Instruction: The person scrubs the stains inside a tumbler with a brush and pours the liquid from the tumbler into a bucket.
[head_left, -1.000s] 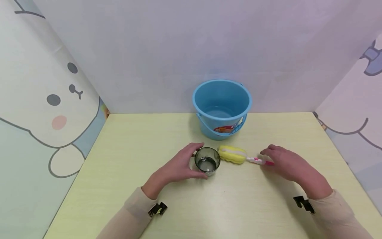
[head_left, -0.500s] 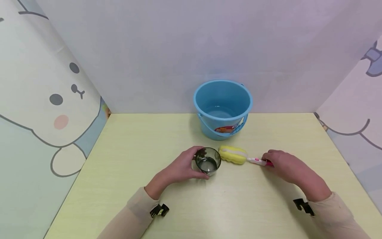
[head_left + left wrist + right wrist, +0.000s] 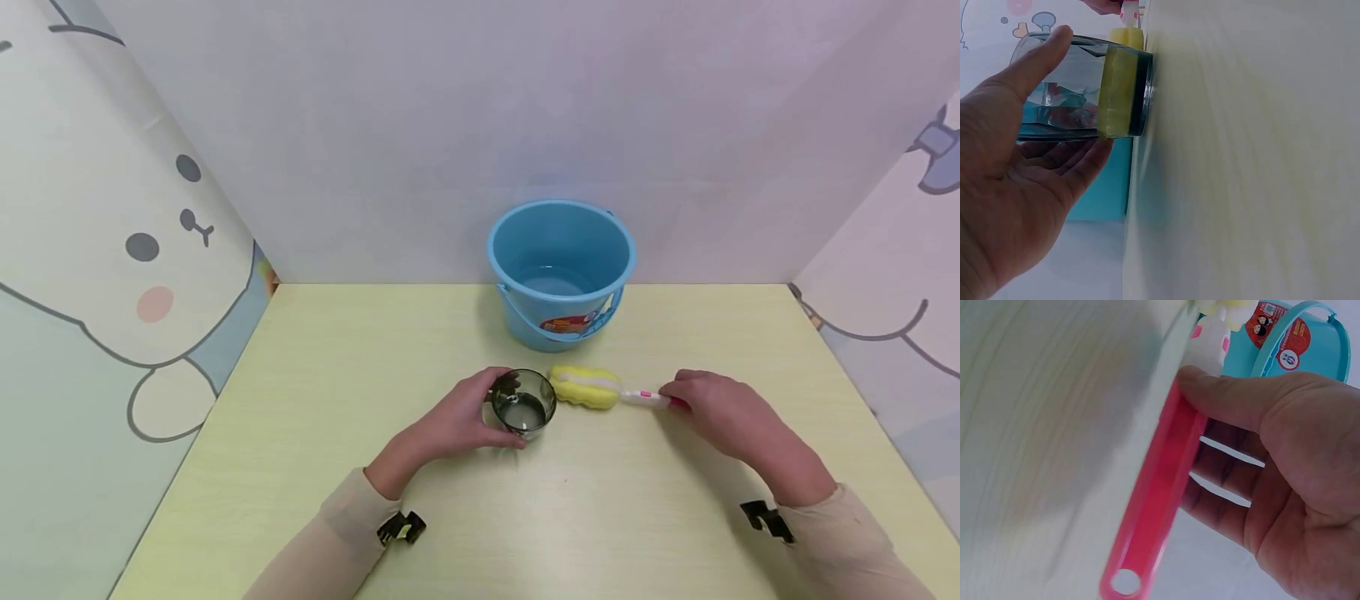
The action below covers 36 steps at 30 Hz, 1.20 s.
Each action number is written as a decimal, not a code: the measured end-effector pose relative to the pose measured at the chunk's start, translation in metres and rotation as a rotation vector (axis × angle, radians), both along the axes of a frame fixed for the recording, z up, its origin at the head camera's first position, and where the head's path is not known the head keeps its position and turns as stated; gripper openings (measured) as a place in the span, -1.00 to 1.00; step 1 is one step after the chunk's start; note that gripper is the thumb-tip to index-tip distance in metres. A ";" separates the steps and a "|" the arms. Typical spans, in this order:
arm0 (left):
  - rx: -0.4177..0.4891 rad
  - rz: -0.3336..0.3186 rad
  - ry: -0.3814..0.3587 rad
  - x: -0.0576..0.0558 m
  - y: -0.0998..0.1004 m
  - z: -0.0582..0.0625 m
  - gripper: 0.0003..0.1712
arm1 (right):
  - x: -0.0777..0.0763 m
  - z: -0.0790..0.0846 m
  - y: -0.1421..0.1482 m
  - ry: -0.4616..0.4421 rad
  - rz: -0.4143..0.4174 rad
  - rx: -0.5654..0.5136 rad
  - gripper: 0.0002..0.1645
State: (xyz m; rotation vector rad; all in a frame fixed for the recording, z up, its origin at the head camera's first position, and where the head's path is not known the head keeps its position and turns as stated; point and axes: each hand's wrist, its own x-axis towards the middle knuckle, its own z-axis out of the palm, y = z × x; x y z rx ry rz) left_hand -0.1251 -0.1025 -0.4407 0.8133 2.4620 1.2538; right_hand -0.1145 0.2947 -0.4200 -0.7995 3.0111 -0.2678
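Note:
A smoky clear glass cup (image 3: 523, 403) stands upright on the table, and my left hand (image 3: 465, 417) grips its left side, thumb in front and fingers behind. In the left wrist view the thumb and fingers curl round the glass cup (image 3: 1066, 94). To the right of the cup lies a sponge bottle brush (image 3: 587, 387) with a yellow head and a white and pink handle. My right hand (image 3: 723, 410) pinches that handle. The right wrist view shows the pink handle (image 3: 1163, 494) between thumb and fingers of the right hand (image 3: 1297, 456), its holed end free.
Behind the cup and brush a blue bucket (image 3: 558, 250) stands upright near the back wall, its handle lowered across the front. The pale wooden table (image 3: 360, 350) meets cartoon-printed walls at left and right.
My right hand's fingers have closed on the brush handle, and the handle end has risen slightly. My left hand has drawn its fingers closer about the cup, which stays nearly in place.

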 end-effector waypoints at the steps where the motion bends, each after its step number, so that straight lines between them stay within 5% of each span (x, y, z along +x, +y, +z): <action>1: 0.000 0.001 0.001 0.000 0.000 0.000 0.09 | 0.000 0.001 0.000 0.028 0.002 -0.001 -0.73; 20: 0.005 0.000 0.004 -0.002 0.000 -0.001 0.10 | 0.003 0.040 0.016 0.275 0.018 0.001 -0.61; 36: 0.004 0.009 -0.016 -0.002 0.003 0.000 0.11 | 0.001 0.080 0.002 0.458 0.144 -0.020 -0.47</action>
